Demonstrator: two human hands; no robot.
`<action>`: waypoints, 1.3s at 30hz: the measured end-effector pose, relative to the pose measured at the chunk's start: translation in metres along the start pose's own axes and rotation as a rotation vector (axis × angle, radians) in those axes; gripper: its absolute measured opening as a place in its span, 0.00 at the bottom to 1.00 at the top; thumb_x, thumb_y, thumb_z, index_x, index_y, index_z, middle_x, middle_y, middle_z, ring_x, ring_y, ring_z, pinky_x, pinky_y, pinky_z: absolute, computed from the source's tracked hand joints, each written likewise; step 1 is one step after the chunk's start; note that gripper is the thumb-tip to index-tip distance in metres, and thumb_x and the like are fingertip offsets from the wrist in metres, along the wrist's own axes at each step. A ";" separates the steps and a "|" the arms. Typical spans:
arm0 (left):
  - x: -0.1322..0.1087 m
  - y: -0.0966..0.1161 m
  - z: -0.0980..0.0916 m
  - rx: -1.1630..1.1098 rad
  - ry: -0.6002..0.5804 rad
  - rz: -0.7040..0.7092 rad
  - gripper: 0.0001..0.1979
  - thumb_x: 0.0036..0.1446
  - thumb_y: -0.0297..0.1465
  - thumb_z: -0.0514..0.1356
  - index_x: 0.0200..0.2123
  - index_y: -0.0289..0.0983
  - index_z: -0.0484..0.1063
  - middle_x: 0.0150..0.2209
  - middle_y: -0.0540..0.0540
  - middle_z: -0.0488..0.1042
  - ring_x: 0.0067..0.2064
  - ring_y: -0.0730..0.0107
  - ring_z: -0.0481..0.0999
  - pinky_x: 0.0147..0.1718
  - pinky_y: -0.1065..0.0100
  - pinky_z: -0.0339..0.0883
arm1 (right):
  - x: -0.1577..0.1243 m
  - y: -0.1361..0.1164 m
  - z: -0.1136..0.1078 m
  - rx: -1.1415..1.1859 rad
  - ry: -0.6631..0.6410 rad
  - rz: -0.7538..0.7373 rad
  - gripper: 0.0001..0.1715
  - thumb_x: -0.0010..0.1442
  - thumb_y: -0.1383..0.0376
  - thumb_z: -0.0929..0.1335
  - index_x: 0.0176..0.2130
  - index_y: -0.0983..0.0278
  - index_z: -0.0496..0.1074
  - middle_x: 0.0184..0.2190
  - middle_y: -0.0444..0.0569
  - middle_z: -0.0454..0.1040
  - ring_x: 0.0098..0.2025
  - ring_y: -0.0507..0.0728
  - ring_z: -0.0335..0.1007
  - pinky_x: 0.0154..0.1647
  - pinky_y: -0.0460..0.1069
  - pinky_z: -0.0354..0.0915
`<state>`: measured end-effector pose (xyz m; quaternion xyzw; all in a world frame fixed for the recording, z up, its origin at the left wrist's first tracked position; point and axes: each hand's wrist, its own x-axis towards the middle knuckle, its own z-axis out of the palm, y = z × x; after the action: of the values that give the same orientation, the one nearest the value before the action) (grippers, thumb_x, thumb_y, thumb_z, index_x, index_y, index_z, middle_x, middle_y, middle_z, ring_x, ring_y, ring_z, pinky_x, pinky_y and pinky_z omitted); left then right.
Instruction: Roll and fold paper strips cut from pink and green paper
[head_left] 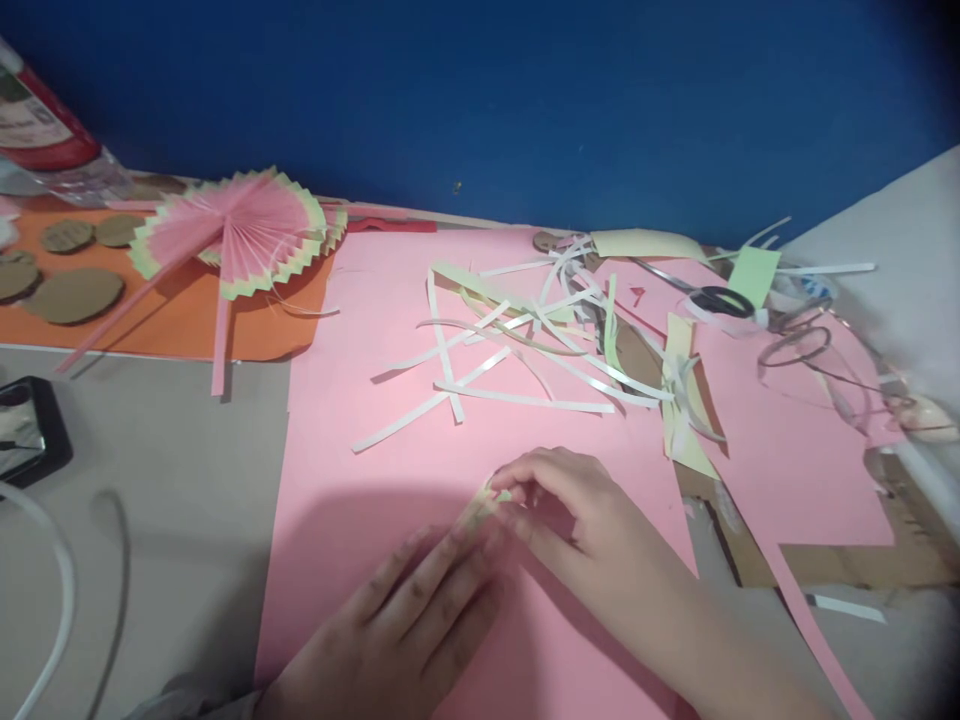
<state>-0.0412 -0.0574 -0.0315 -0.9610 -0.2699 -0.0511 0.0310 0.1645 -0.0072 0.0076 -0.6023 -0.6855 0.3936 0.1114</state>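
My left hand [420, 610] lies flat with its fingers stretched out over a large pink paper sheet [337, 460]. Under and just past its fingertips a small pale yellow-green paper piece [480, 505] shows, mostly covered by the hands. Thumb and fingers of my right hand [577, 510] pinch the far end of that piece. Beyond the hands, several thin white paper strips [525, 400] lie in a loose tangle on the pink sheet, mixed with pale green offcuts.
At the back left, pleated pink and yellow-green paper fans [262, 235] lie on orange paper [285, 335] beside cardboard discs [75, 295]. Scissors [720, 300], cut pink paper [810, 460] and cardboard [832, 565] lie on the right. A bottle [45, 120] stands by the blue wall [487, 100].
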 end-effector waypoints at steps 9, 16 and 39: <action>0.002 -0.002 0.001 -0.003 0.015 0.003 0.21 0.61 0.33 0.49 0.57 0.41 0.62 0.62 0.48 0.61 0.61 0.61 0.57 0.59 0.59 0.42 | 0.002 0.002 0.001 -0.022 -0.036 0.003 0.05 0.60 0.67 0.63 0.33 0.57 0.65 0.36 0.42 0.69 0.40 0.55 0.62 0.42 0.53 0.59; 0.000 0.000 0.000 -0.015 0.006 -0.008 0.21 0.61 0.34 0.49 0.57 0.42 0.63 0.62 0.48 0.59 0.62 0.60 0.54 0.60 0.58 0.39 | 0.003 0.003 0.003 -0.037 0.034 -0.013 0.06 0.61 0.69 0.62 0.32 0.58 0.64 0.35 0.43 0.69 0.39 0.56 0.63 0.42 0.53 0.58; 0.001 0.004 -0.013 -0.177 -0.067 -0.109 0.32 0.57 0.53 0.48 0.59 0.42 0.62 0.62 0.50 0.60 0.64 0.65 0.47 0.62 0.63 0.28 | 0.004 -0.004 0.008 -0.164 0.087 -0.117 0.09 0.59 0.73 0.62 0.30 0.62 0.63 0.30 0.41 0.70 0.33 0.53 0.62 0.42 0.53 0.56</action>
<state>-0.0394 -0.0616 -0.0184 -0.9450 -0.3172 -0.0441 -0.0659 0.1559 -0.0062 0.0034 -0.5850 -0.7439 0.3025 0.1138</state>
